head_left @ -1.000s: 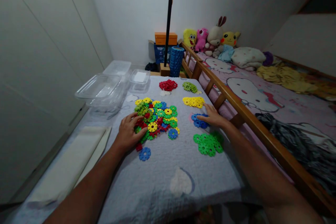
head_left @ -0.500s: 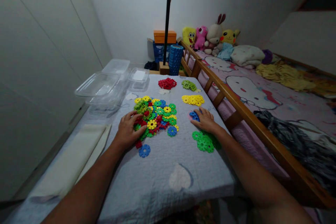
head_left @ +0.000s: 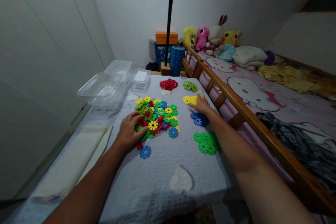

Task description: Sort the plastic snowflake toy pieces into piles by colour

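My left hand [head_left: 131, 128] rests at the left edge of a mixed pile of flower-shaped plastic discs [head_left: 160, 112], its fingers spread and touching red and green pieces. The pile holds yellow, red, blue and green discs. My right hand [head_left: 201, 105] reaches over a group of yellow discs [head_left: 189, 100], fingers apart and covering its right part; no piece shows clearly in its grasp. Below that hand lie a few blue discs [head_left: 197, 121] and a cluster of green discs [head_left: 206, 142], partly behind my forearm. A single blue disc [head_left: 145, 152] lies near my left wrist.
Farther back are red pieces [head_left: 168, 84] and light green pieces [head_left: 190, 86]. Clear plastic containers [head_left: 99, 85] stand at the left, above a folded pale cloth [head_left: 70, 157]. A wooden bed rail [head_left: 223, 87] borders the table's right side. A black pole [head_left: 169, 21] rises at the back.
My right hand has moved away from the blue discs, back toward the yellow group, uncovering more of the blue ones. My left hand has stayed on the mixed pile.
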The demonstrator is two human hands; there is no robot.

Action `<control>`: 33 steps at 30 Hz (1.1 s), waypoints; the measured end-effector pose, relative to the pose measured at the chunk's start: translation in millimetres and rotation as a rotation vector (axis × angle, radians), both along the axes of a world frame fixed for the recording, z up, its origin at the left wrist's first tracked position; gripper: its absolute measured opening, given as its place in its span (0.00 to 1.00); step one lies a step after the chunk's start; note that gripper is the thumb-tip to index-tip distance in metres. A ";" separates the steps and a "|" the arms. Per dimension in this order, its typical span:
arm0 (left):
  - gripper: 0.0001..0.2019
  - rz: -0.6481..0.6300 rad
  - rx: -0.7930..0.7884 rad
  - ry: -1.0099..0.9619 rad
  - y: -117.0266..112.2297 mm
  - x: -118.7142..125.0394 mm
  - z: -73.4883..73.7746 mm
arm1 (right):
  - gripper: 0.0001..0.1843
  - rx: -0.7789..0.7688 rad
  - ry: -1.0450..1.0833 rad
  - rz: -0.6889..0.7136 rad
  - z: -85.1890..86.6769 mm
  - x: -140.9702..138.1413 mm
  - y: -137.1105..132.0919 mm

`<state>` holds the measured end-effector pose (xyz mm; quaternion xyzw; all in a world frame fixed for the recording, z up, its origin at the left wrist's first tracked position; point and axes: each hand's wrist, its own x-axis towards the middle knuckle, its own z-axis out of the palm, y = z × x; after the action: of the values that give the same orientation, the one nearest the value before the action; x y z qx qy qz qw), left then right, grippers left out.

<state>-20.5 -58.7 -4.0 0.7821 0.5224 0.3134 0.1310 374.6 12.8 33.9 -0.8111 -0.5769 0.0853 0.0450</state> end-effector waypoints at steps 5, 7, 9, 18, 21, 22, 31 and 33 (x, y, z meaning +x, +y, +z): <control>0.24 0.010 0.003 -0.009 -0.7 0.8 -0.1 | 0.58 -0.036 0.053 -0.096 -11.4 -10.7 22.6; 0.25 0.010 -0.001 -0.010 -0.8 1.1 -0.6 | 0.56 -0.044 0.041 -0.103 -14.2 -13.4 24.4; 0.25 0.007 -0.003 -0.009 -0.7 1.2 -1.3 | 0.54 -0.039 0.026 -0.097 -15.9 -14.2 25.2; 0.24 0.014 -0.004 -0.009 -1.1 1.8 -1.9 | 0.52 0.025 0.007 -0.044 -21.4 -8.8 33.0; 0.24 0.007 -0.002 -0.005 -0.8 1.8 -1.5 | 0.50 0.083 0.019 -0.037 -20.1 -6.2 32.1; 0.24 0.005 -0.001 -0.003 -0.6 1.8 -1.5 | 0.48 0.100 0.020 -0.037 -18.3 -4.5 30.4; 0.24 0.006 -0.007 -0.003 -0.6 1.8 -1.2 | 0.47 0.064 -0.024 0.086 11.1 20.7 -37.5; 0.24 0.004 -0.004 -0.006 -0.5 1.7 -1.3 | 0.47 0.013 -0.051 0.140 8.9 20.0 -59.3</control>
<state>-18.8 -59.2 -5.3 0.7800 0.5242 0.3147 0.1334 394.5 -46.6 42.8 -0.7705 -0.6336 0.0639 0.0295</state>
